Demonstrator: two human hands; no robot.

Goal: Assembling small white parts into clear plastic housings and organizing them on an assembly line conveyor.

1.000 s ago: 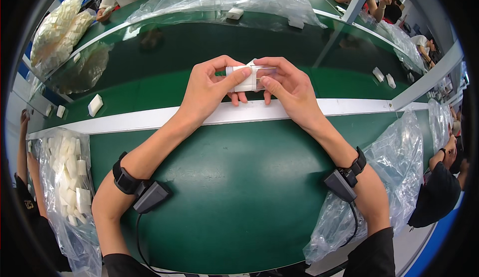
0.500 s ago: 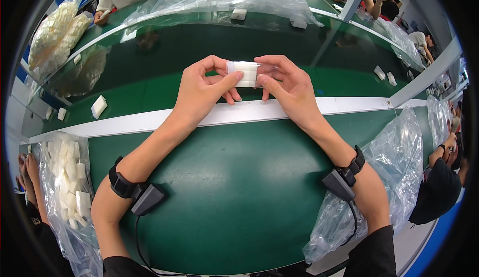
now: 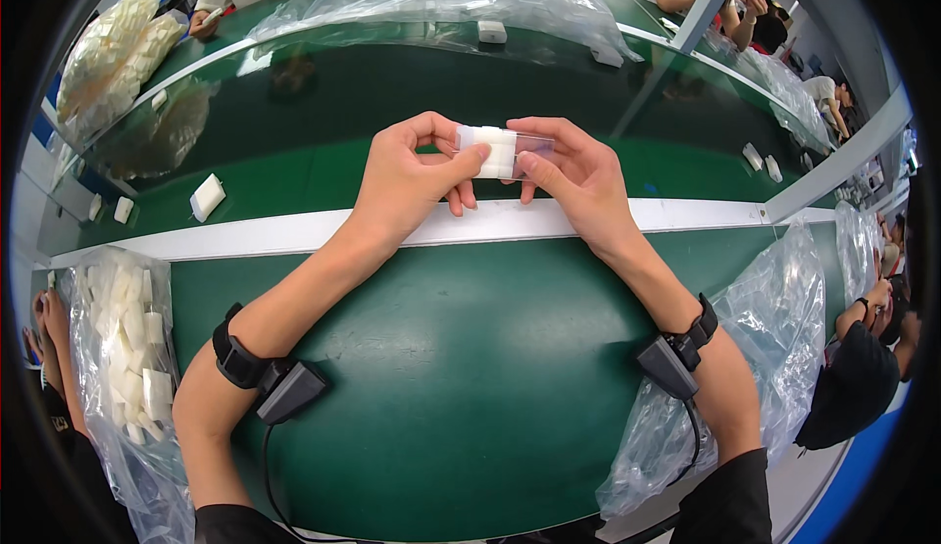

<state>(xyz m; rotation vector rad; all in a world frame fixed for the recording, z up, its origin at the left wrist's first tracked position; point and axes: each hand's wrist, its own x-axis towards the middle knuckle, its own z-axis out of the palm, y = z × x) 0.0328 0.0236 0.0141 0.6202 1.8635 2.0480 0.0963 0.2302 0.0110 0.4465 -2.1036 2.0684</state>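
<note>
A small pack of white pieces in clear film [image 3: 501, 155] is held up between my hands, above the white rail. My left hand [image 3: 394, 179] pinches its left end, the thumb lying over the white pieces and the fingers behind. On the other side, my right hand [image 3: 580, 177] grips the clear film end between thumb and fingers. Fingertips behind the pack are partly hidden.
A white rail [image 3: 323, 235] separates the green table [image 3: 441, 368] from a dark green belt [image 3: 323, 103]. A bag of white pieces [image 3: 123, 358] lies left; a crumpled clear bag [image 3: 755, 328] lies right. Loose white packs [image 3: 208, 197] rest on the belt. People work around.
The view has shifted slightly, and my hands and the pack appear a little farther right and lower. More clear film shows at the pack's right end. Both hands keep their hold.
</note>
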